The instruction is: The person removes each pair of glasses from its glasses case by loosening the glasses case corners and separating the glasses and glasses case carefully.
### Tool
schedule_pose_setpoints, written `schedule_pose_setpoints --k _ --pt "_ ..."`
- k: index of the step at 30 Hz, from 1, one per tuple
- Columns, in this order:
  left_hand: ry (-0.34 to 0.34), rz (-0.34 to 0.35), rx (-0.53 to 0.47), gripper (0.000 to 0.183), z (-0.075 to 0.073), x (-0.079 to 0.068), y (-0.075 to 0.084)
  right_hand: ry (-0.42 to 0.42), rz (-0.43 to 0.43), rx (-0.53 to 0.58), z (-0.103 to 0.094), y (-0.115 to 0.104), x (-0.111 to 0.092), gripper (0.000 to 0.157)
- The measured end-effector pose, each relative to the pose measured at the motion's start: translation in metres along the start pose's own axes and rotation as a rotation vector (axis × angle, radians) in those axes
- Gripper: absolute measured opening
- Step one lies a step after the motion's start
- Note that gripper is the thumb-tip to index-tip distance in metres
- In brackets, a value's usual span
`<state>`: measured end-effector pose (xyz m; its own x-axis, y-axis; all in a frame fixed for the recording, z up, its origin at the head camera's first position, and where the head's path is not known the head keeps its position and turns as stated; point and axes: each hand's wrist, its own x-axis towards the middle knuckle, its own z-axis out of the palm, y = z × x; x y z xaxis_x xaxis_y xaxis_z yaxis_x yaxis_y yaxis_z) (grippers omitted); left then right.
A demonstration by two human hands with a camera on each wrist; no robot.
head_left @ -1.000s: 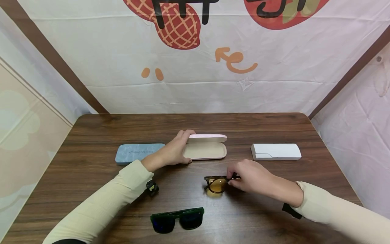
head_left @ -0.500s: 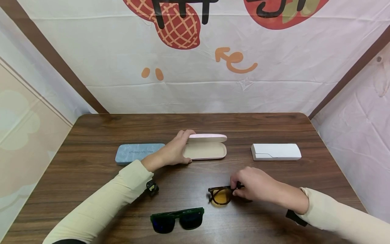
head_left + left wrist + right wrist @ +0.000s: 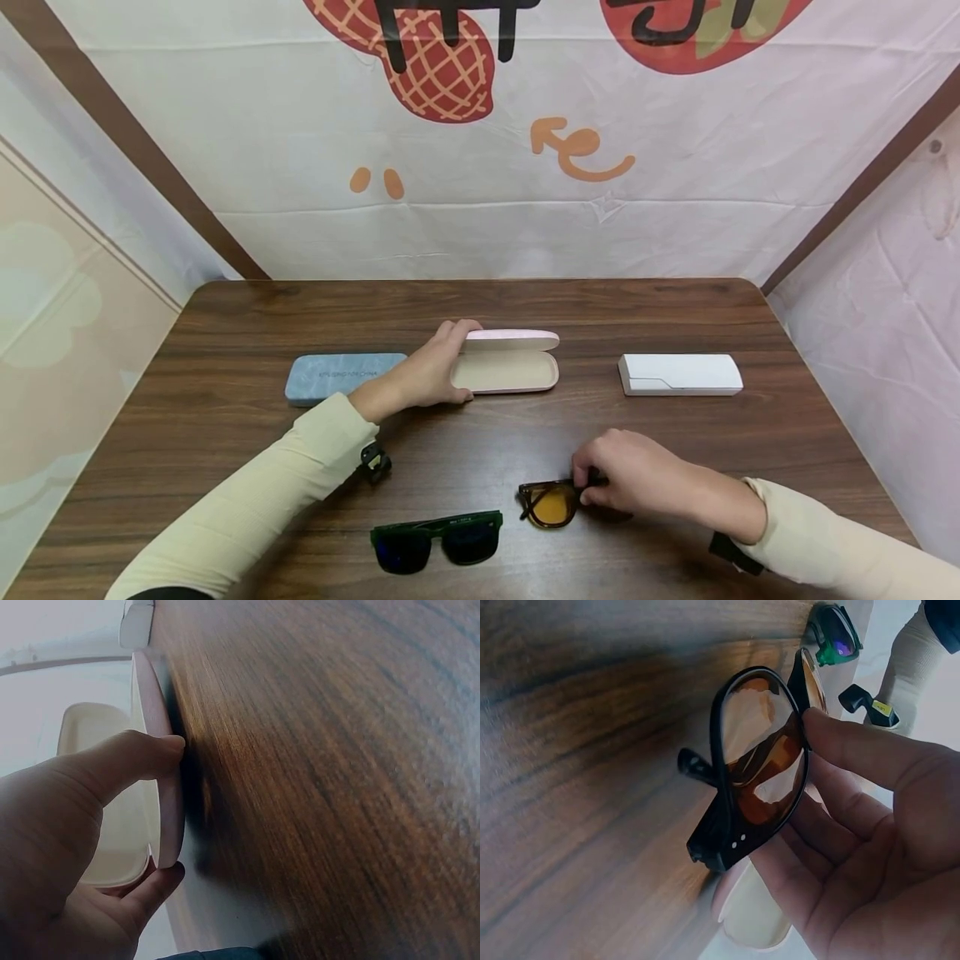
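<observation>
My left hand point(image 3: 427, 371) grips the left end of a pink glasses case point(image 3: 510, 390), thumb at its front and fingers at the raised lid. In the left wrist view, the thumb lies on the pink shell point(image 3: 169, 817) and the cream lining shows. Toward the front, my right hand point(image 3: 637, 477) pinches dark-framed glasses with amber lenses point(image 3: 552, 505) near the bridge. The right wrist view shows thumb and fingers on the glasses frame point(image 3: 718, 735); one lens is partly hidden. Whether the glasses touch the table I cannot tell.
Green-framed sunglasses point(image 3: 437, 542) lie left of the amber glasses. A blue glasses case point(image 3: 330, 375) rests left of the pink one, partly behind my left hand. At the right is a closed white case point(image 3: 678, 373). All stand on a brown wooden table point(image 3: 300, 312).
My right hand has moved toward the front of the table and slightly right, carrying the amber glasses along. The left hand and pink case have stayed put.
</observation>
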<state>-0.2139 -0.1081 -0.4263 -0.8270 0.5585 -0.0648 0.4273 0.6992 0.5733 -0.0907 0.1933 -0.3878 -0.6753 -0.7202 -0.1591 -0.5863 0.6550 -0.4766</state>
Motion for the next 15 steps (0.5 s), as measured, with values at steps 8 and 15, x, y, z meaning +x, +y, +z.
schedule_pose_setpoints --k 8,15 --pt "0.004 0.003 0.000 0.099 0.0020 0.0009 -0.0023 -0.016 -0.008 0.030 0.0080 0.0011 -0.0036 0.023" --pt "0.006 0.004 0.000 0.099 0.0016 0.0007 -0.0023 -0.040 0.020 0.047 0.0110 0.0008 -0.0045 0.023"
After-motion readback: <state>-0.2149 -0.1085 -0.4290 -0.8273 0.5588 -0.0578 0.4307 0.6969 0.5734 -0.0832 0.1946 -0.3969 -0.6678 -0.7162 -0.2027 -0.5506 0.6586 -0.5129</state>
